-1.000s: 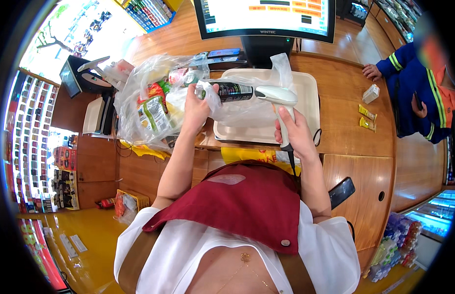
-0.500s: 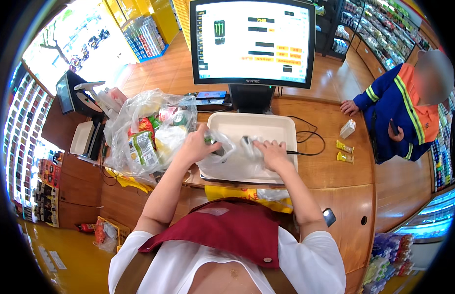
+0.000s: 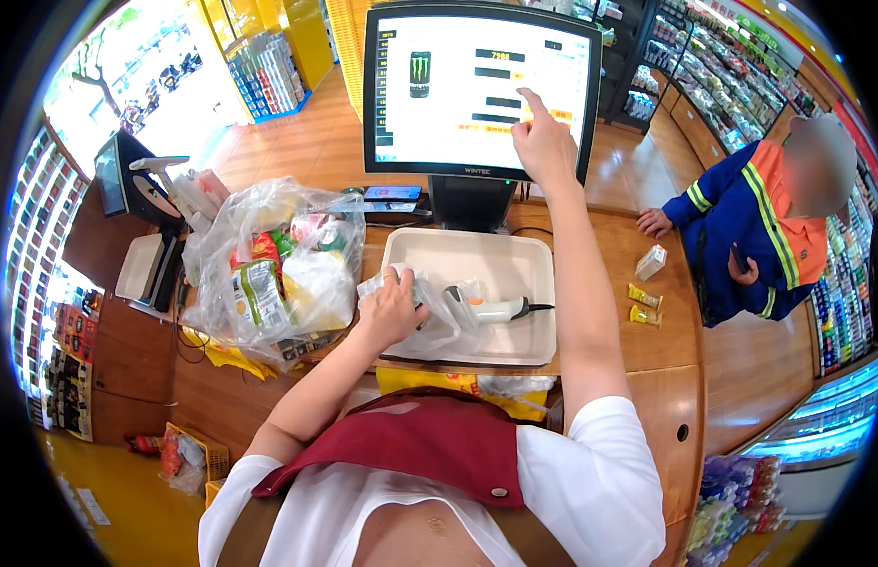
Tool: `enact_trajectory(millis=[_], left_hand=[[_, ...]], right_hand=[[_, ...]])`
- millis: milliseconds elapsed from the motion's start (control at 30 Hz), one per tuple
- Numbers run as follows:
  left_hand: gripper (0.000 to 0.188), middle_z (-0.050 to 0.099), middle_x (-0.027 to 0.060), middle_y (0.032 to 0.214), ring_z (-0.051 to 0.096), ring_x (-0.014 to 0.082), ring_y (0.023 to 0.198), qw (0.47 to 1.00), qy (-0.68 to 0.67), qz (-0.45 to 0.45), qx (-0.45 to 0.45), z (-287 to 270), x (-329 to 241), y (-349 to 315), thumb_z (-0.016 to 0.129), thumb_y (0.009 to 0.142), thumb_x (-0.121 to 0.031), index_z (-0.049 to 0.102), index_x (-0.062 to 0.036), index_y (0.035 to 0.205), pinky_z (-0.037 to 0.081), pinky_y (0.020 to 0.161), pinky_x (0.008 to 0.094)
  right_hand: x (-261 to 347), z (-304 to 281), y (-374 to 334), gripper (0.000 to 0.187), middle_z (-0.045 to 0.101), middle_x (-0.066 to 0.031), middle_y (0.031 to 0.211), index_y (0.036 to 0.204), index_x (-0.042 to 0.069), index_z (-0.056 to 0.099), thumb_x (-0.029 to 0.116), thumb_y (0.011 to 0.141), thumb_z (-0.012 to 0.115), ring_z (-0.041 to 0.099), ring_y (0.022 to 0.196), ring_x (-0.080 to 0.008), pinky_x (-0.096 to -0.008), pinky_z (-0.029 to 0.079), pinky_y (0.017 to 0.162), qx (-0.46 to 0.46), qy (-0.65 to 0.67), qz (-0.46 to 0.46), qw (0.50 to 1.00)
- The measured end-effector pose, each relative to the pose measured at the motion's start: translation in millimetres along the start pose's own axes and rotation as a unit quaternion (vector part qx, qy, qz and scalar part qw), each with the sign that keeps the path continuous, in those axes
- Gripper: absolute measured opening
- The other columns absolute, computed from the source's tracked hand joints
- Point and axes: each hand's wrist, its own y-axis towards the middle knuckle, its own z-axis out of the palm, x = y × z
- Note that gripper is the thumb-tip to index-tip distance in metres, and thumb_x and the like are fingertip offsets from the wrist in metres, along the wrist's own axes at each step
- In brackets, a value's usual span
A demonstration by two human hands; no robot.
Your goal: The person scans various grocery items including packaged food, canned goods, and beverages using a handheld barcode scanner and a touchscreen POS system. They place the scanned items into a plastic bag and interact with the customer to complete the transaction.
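Observation:
My left hand (image 3: pixel 390 310) is closed around the gathered top of a clear plastic bag (image 3: pixel 441 338) at the left side of a cream tray (image 3: pixel 543 342). Something dark shows beneath its fingers; I cannot make out what it is. My right hand (image 3: pixel 545 142) reaches up to the monitor (image 3: pixel 439 104), index finger stretched out against the lit screen, other fingers partly curled, holding nothing. A white and grey handheld barcode scanner (image 3: pixel 501 311) lies in the tray, its head beside the bag. Left of the tray stands a large clear bag (image 3: pixel 212 274) full of packaged goods.
On the counter's right lie a small white box (image 3: pixel 651 262) and two yellow packets (image 3: pixel 645 297). A person in a blue and orange jacket (image 3: pixel 741 227) rests a hand there. Behind the big bag, a phone (image 3: pixel 392 193) lies on a dark device. A second screen (image 3: pixel 118 175) stands at left.
My right hand has left the tray and moved up to the monitor screen. The scanner now lies uncovered in the tray. My left hand has shifted slightly down, still on the bag.

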Motion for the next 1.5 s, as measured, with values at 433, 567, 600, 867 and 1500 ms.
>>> enact_trajectory(millis=[433, 567, 600, 867, 1500], left_hand=[[0.052, 0.048, 0.0245, 0.109, 0.061, 0.0406, 0.085, 1.000, -0.024, -0.002, -0.009, -0.3, 2.2, -1.7, 0.067, 0.075, -0.031, 0.043, -0.0023, 0.111, 0.050, 0.070, 0.0461], [0.054, 0.047, 0.0270, 0.112, 0.063, 0.0393, 0.079, 0.999, -0.010, 0.022, -0.024, 3.6, 5.5, 0.3, 0.066, 0.075, -0.033, 0.043, -0.0016, 0.112, 0.051, 0.065, 0.0444], [0.055, 0.047, 0.0282, 0.114, 0.063, 0.0386, 0.076, 0.999, 0.000, 0.031, -0.030, 5.0, 6.7, -0.2, 0.065, 0.076, -0.035, 0.043, -0.0011, 0.113, 0.052, 0.063, 0.0435], [0.053, 0.047, 0.0276, 0.113, 0.063, 0.0385, 0.077, 0.999, -0.011, 0.032, -0.033, 5.3, 7.0, 0.7, 0.065, 0.076, -0.034, 0.043, -0.0012, 0.112, 0.052, 0.064, 0.0433], [0.055, 0.049, 0.0269, 0.110, 0.064, 0.0373, 0.074, 0.997, 0.004, 0.049, -0.065, 7.8, 9.3, 0.0, 0.068, 0.073, -0.033, 0.044, -0.0019, 0.111, 0.052, 0.061, 0.0430]], right_hand=[[5.0, -2.9, 10.0, 0.042, 0.053, -0.0057, 0.055, 0.125, 0.012, 0.049, 0.011, 0.083, 0.050, 0.047, 0.045, -0.0120, -0.0281, 0.038, 0.048, -0.031, 0.097, 0.000, 0.995], [-4.3, 7.4, 5.7, 0.042, 0.052, -0.0050, 0.055, 0.125, 0.012, 0.049, 0.012, 0.083, 0.049, 0.048, 0.048, -0.0126, -0.0295, 0.039, 0.050, -0.008, 0.081, 0.004, 0.997], [-1.5, 9.5, 5.3, 0.043, 0.052, -0.0050, 0.055, 0.125, 0.012, 0.049, 0.012, 0.083, 0.049, 0.048, 0.049, -0.0127, -0.0299, 0.039, 0.050, -0.007, 0.082, 0.002, 0.997], [16.8, 22.4, 20.1, 0.045, 0.050, -0.0056, 0.054, 0.126, 0.012, 0.050, 0.014, 0.081, 0.047, 0.049, 0.049, -0.0153, -0.0337, 0.040, 0.053, 0.010, 0.029, -0.022, 0.999], [-13.8, 7.0, 19.0, 0.041, 0.057, -0.0092, 0.059, 0.124, 0.010, 0.049, 0.013, 0.083, 0.049, 0.055, 0.051, -0.0169, -0.0320, 0.043, 0.054, -0.059, 0.069, 0.035, 0.995]])
